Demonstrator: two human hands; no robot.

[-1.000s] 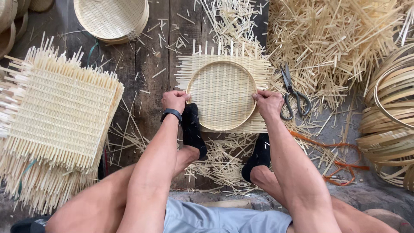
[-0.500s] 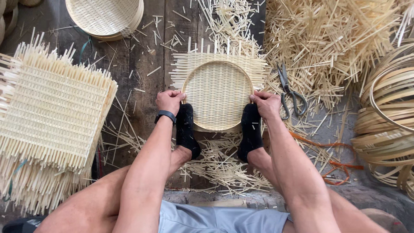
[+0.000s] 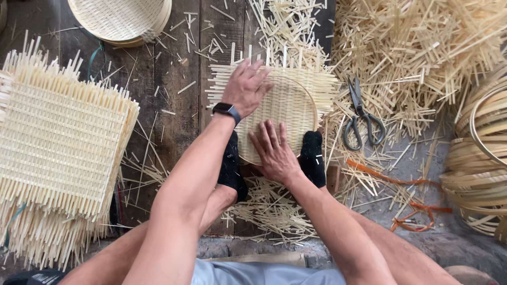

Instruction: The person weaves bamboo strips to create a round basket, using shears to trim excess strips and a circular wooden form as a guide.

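The dark plank floor (image 3: 179, 63) carried everything, with a grey stone patch at the right. A tall stack of square woven bamboo mats (image 3: 58, 153) filled the left side, loose ends bristling from its edges. A big heap of bamboo splints (image 3: 422, 47) covered the upper right, and coiled bamboo hoops (image 3: 483, 158) sat at the right edge. A round woven tray (image 3: 124, 20) lay at the top left.

In the middle lay the woven mat with a hoop (image 3: 290, 103), flat on the floor between the person's two feet in black socks (image 3: 312, 155), its uncut strips sticking out at the top and sides. The left hand (image 3: 245, 87), a dark watch on its wrist, lay flat on the mat's upper left part with fingers spread wide, pressing down. The right hand (image 3: 274, 150) lay palm down on the lower part of the weave, fingers straight and slightly apart. Neither hand gripped anything.

Scissors (image 3: 362, 113) lay shut just right of the mat, and orange cord (image 3: 412, 203) trailed over the stone
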